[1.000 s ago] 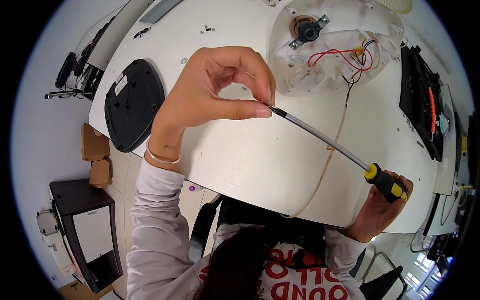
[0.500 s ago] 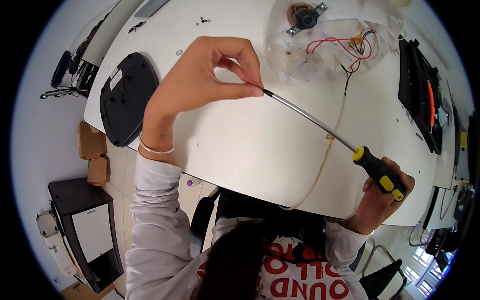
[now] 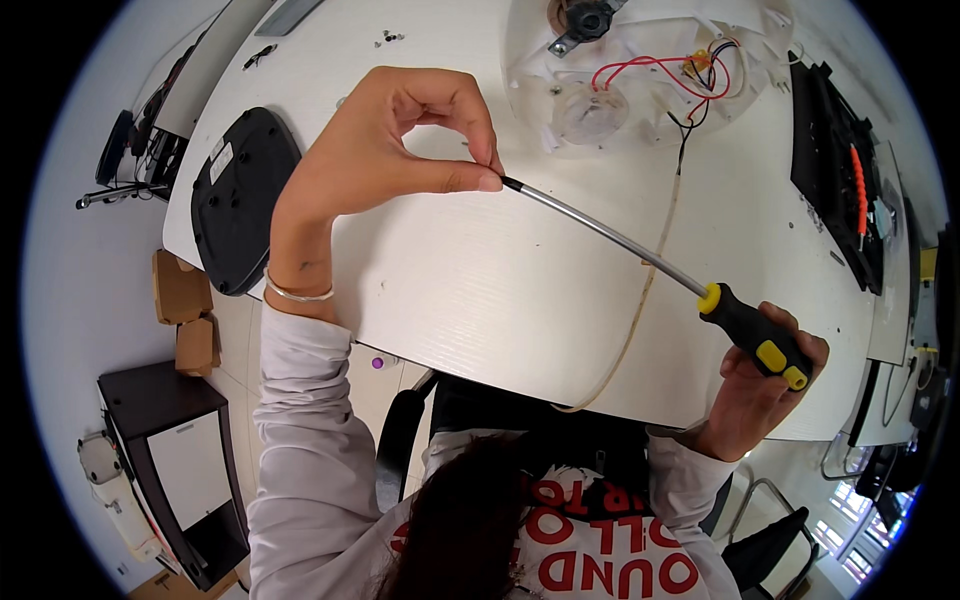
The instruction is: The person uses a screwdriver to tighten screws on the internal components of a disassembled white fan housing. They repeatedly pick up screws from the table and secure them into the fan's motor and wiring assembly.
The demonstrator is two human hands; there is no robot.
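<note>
A screwdriver with a black and yellow handle and a steel shaft stretches slantwise between my hands above the white table. My right hand is wrapped round its handle. Thumb and forefinger of my left hand pinch the black tip; whether a small screw sits between them is too small to tell. Beyond the shaft lies a translucent white plastic housing, with red and black wires inside and a dark metal-eared part. From it a pale cable runs to the table's near edge.
On the left of the table rests a black oval plate. Several small screws lie at the far left. A black tool case stands at the right. Cardboard boxes and a dark cabinet are on the floor.
Both hands and the screwdriver have shifted slightly left in the picture, the tip still pinched. The table and the things on it also sit a little further left and higher.
</note>
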